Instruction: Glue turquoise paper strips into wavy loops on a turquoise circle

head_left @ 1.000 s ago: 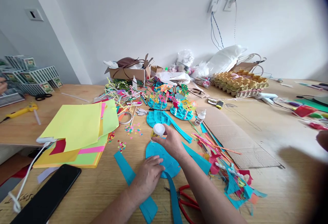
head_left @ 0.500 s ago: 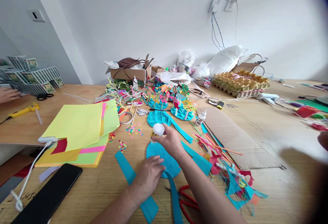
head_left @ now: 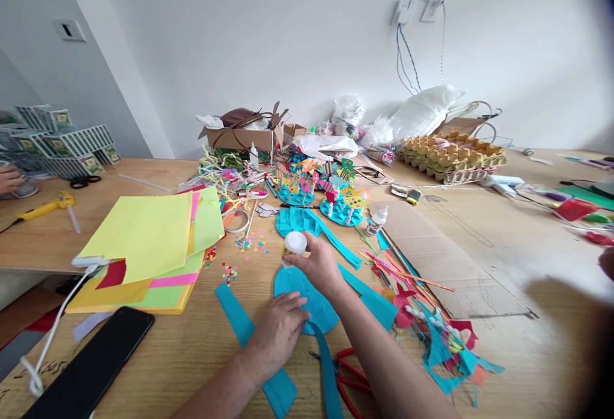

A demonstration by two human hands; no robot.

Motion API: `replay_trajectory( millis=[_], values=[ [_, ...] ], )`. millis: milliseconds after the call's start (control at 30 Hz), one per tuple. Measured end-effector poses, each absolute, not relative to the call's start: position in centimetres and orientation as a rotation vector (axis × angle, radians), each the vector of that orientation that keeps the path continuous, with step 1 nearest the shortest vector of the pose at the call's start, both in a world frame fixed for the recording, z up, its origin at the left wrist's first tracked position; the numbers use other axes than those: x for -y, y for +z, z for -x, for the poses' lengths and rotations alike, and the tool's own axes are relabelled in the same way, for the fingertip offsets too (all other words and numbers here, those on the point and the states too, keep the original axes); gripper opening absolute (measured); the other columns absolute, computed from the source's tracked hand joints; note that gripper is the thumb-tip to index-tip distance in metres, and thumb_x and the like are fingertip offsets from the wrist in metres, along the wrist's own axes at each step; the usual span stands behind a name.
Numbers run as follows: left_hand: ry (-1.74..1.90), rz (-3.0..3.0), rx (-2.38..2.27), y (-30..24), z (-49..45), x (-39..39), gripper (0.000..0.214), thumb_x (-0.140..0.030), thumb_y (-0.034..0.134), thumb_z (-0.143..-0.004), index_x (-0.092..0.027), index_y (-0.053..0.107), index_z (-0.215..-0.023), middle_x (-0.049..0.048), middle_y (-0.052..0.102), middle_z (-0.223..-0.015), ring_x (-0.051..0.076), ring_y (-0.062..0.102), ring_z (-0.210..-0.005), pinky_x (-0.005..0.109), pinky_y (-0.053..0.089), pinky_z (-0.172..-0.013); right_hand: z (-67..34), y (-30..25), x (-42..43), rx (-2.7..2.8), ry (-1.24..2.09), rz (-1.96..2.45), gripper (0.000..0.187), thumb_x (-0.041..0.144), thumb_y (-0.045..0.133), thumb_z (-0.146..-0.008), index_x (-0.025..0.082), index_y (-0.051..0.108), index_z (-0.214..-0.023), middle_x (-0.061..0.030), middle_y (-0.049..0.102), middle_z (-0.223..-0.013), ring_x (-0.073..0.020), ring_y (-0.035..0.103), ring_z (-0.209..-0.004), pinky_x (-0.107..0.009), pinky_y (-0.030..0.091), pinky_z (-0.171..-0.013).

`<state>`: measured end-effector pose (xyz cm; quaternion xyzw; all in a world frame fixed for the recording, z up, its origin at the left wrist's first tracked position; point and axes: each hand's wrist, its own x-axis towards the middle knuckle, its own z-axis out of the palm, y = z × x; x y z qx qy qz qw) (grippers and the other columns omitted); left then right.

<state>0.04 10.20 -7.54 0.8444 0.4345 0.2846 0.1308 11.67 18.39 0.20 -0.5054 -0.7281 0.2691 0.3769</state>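
Note:
My right hand [head_left: 322, 265] is closed around a glue bottle [head_left: 290, 251], tipped over so its pale round base faces me. The bottle is over the far edge of a blue paper disc [head_left: 314, 297]; its tip is hidden. My left hand [head_left: 279, 329] lies on the disc's near left part, fingers resting on the paper. From near those fingertips a blue paper strip [head_left: 327, 368] runs toward me. Another blue strip [head_left: 233, 310] passes under my left wrist. Red-handled scissors or pliers [head_left: 346, 368] lie partly beneath my right forearm.
Beyond are blue discs with paper fish [head_left: 341, 208], a blue disc with folded strips [head_left: 290, 222] and a second glue bottle [head_left: 376, 221]. Coloured paper [head_left: 139, 227] and a black phone [head_left: 91, 361] lie left; cardboard [head_left: 446, 252] and paper scraps [head_left: 441, 348] right. Another person's hand [head_left: 9, 179] is far left.
My two hands and the bottle stay almost still. At the far left, the other person's hand has shifted and a greyish round object now shows beside it.

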Motion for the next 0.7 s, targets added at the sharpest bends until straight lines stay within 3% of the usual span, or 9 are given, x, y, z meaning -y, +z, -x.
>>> replay_trajectory(
  millis=[700],
  values=[
    [0.871, -2.471, -1.262, -7.39, -0.16, -10.3, 0.02, -0.01, 0.051, -0.08, -0.02, 0.067, -0.084, 0.0057, 0.068, -0.101, 0.021, 0.058, -0.102, 0.038, 0.05, -0.086, -11.24, -0.09, -18.5, 1.878, 0.637, 1.344, 0.022, 0.034, 0.066, -0.063, 0.021, 0.049, -0.065, 0.0028, 0.056, -0.064, -0.0154, 0.053, -0.064, -0.023, 0.034, -0.056]
  ],
)
